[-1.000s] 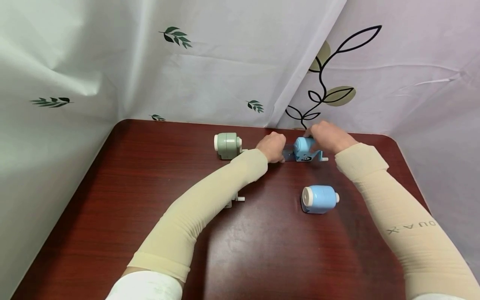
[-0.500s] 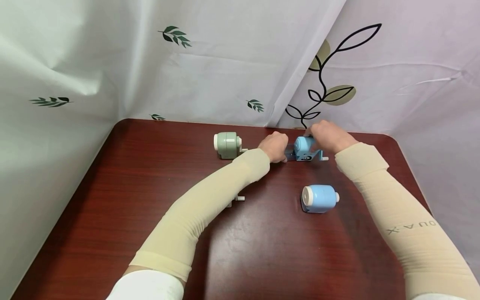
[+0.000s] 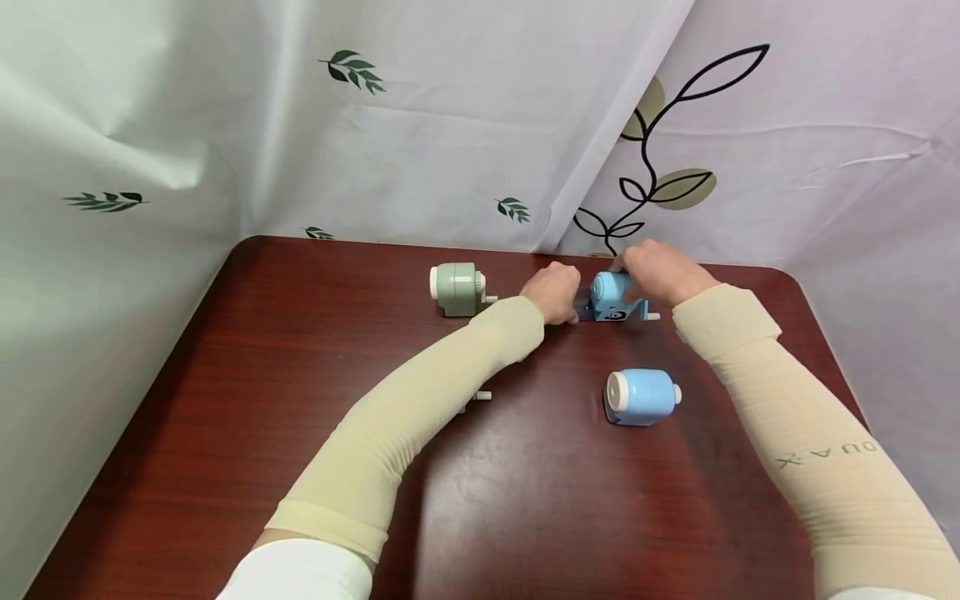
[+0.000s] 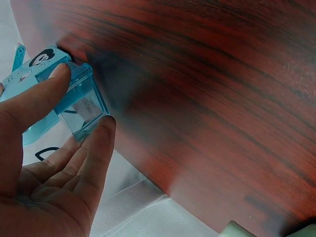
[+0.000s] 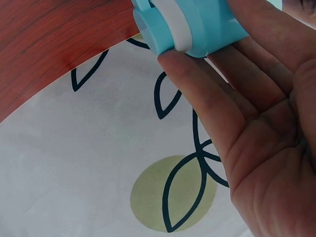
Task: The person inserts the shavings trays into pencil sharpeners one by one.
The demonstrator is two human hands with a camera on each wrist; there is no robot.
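Observation:
A light-blue crank pencil sharpener (image 3: 602, 288) stands near the table's back edge, its crank on the right. My right hand (image 3: 663, 271) holds its body from above; in the right wrist view the fingers curl round the blue housing (image 5: 215, 22). At its left side my left hand (image 3: 553, 292) pinches the clear blue shavings drawer (image 4: 85, 107) between thumb and fingers. The drawer sticks partly out of the body, as the left wrist view shows. Its far end inside the body is hidden.
A green sharpener (image 3: 459, 290) stands left of my left hand. Nearer, to the right, is a blue sharpener with cream ends (image 3: 647, 397). My left forearm mostly hides another one, whose crank handle (image 3: 483, 396) shows. White patterned sheeting (image 3: 420, 158) hangs behind the table (image 3: 510, 517).
My left hand has shifted slightly right, towards the sharpener's body, and less of the drawer shows between them. My right hand has stayed in place on the sharpener.

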